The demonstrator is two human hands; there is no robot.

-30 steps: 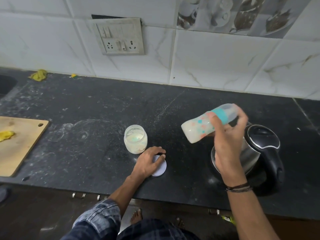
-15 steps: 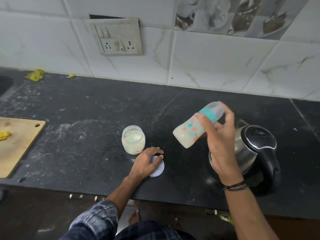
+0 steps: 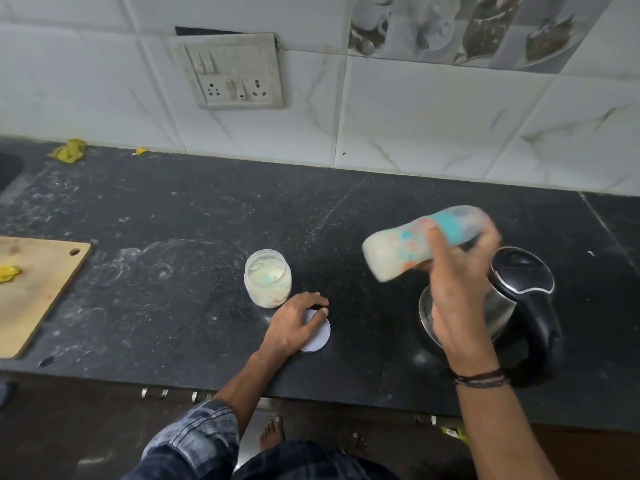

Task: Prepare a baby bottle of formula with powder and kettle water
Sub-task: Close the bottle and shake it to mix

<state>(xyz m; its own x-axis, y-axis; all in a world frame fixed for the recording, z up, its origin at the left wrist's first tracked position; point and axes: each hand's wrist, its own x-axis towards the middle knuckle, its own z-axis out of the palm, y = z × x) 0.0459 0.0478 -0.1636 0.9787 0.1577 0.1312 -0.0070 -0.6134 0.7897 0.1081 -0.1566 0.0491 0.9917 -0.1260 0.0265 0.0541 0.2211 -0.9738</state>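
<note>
The right hand (image 3: 457, 292) is gripping the baby bottle (image 3: 394, 252) around its upper half, fingers wrapped near the teal collar. It is holding the bottle in the air above the right side of the worktop (image 3: 173, 237), tilted steeply, with the base pointing left and the capped end pointing far right. The bottle is showing as blurred, so it looks as though it is being shaken. The inside is looking milky and the cap is on, so powder and water are both probably in and mixing is the step in hand.

The left hand (image 3: 294, 323) is lying over the round white jar lid (image 3: 320, 337) on the worktop, fingers bent over its far edge. Just beyond it the powder jar (image 3: 267, 278) is standing open. The electric kettle (image 3: 523, 268) is sitting right of centre, partly behind the right hand, with its lid down.

What seems to be remaining is finishing the shake, closing the jar and setting the bottle down.
</note>
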